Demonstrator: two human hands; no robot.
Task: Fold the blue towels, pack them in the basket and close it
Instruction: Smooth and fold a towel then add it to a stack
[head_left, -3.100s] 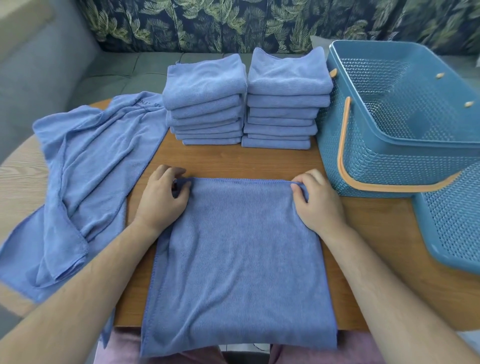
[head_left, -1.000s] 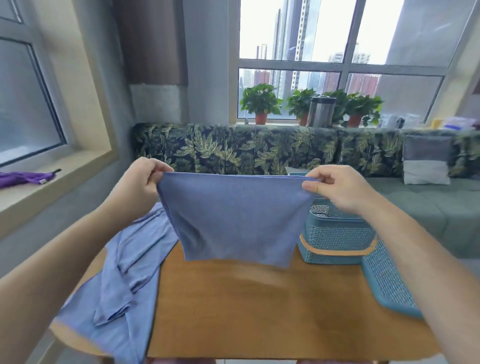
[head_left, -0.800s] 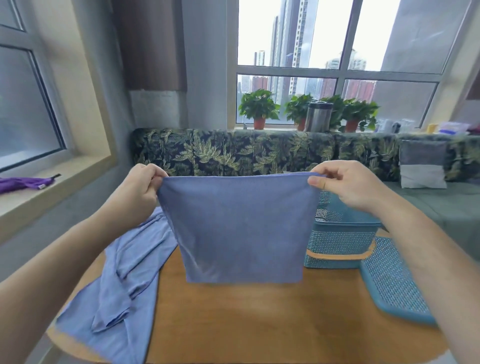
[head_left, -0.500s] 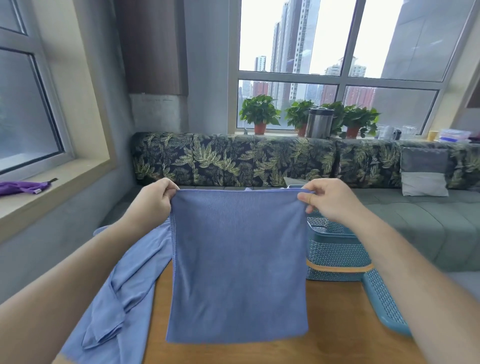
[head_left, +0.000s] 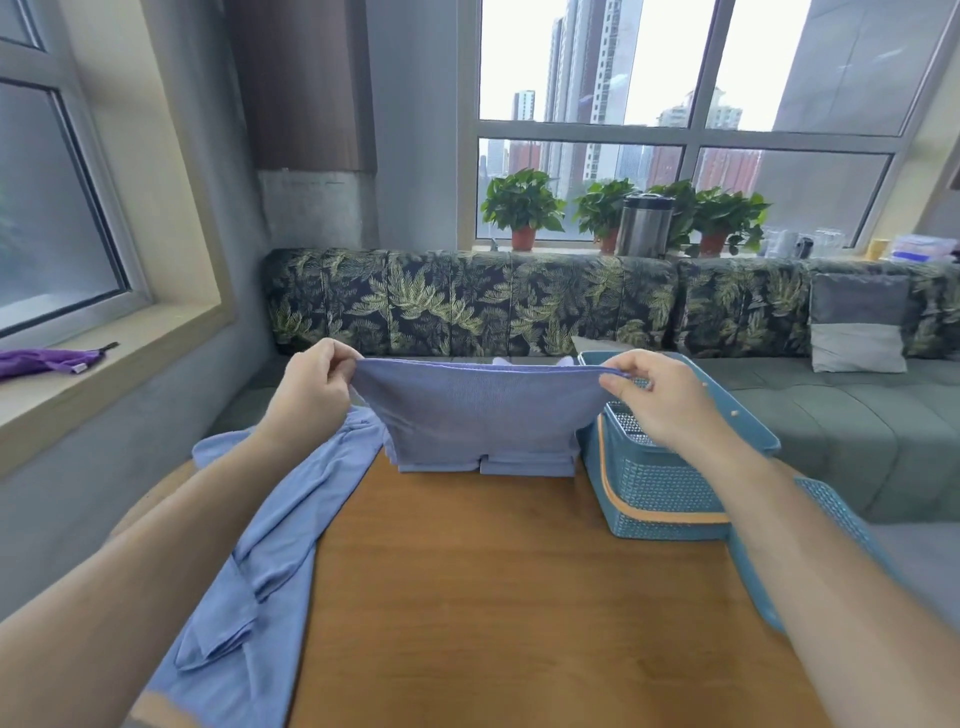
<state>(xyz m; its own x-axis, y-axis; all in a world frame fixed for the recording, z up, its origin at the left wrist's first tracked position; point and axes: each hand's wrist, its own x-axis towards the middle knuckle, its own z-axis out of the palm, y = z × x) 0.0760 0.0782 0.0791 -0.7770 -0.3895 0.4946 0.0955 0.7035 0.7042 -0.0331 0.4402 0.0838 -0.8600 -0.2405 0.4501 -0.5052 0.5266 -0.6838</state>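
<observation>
Two top corners of a blue towel (head_left: 478, 410) pinched by the left hand (head_left: 311, 395) and right hand (head_left: 660, 400), held up over the table (head_left: 493, 597), folded piles (head_left: 524, 464) mostly hidden behind it, basket (head_left: 660, 493) partly covered by the right arm.

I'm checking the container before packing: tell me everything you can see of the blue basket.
The basket is teal-blue plastic with perforated, weave-patterned walls and a tan handle folded down along its near side. It stands upright and open on the wooden table, right of the folded towel stacks. The right hand, pinching a towel, hides part of its rim and inside.
</observation>
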